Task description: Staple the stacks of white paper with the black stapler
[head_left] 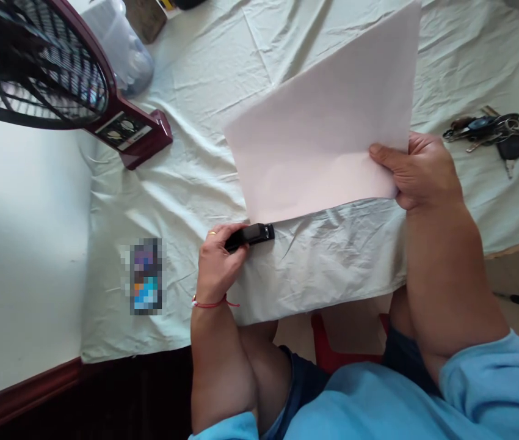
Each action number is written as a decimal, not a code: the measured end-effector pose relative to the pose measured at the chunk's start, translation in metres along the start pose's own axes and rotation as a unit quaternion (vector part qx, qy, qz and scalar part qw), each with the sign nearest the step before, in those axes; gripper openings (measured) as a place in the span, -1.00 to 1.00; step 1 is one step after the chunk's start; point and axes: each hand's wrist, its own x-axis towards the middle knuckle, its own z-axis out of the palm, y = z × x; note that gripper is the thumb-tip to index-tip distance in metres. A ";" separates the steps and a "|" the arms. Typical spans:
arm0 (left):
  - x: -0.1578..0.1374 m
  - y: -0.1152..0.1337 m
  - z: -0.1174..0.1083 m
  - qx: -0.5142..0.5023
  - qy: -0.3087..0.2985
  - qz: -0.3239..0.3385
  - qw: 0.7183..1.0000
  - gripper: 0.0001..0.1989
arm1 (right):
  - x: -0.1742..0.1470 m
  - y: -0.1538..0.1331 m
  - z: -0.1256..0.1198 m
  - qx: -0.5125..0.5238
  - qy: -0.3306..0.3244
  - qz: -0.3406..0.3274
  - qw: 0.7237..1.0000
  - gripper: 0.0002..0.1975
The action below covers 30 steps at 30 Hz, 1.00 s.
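Observation:
My left hand (221, 256) is closed around a black stapler (254, 234) near the front edge of the table. The stapler's head points right, just below the lower left corner of the white paper (323, 122). With thumb on top and fingers underneath, my right hand (424, 171) grips that paper by its lower right corner. The sheet is tilted above the cloth, and its front edge bows slightly. Whether it is one sheet or several, I cannot tell.
A pale green cloth (296, 269) covers the table. A dark red fan (145, 137) stands at the left, beside a clear plastic container (126, 55). A blurred-out phone-like object (146, 276) lies at the near left. A bunch of keys (493, 131) lies at the right.

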 end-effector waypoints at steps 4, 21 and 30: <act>0.001 -0.012 0.002 -0.017 0.055 -0.060 0.997 -0.57 | 0.001 -0.002 -0.002 -0.024 -0.001 0.014 1.000 -0.80; 0.006 -0.005 0.005 -0.038 0.088 -0.142 0.985 -0.49 | -0.009 -0.020 -0.009 -0.074 -0.040 0.046 0.995 -0.89; 0.005 0.001 0.010 -0.056 0.084 -0.096 0.990 -0.53 | -0.010 -0.014 -0.007 -0.085 -0.052 0.045 0.994 -0.89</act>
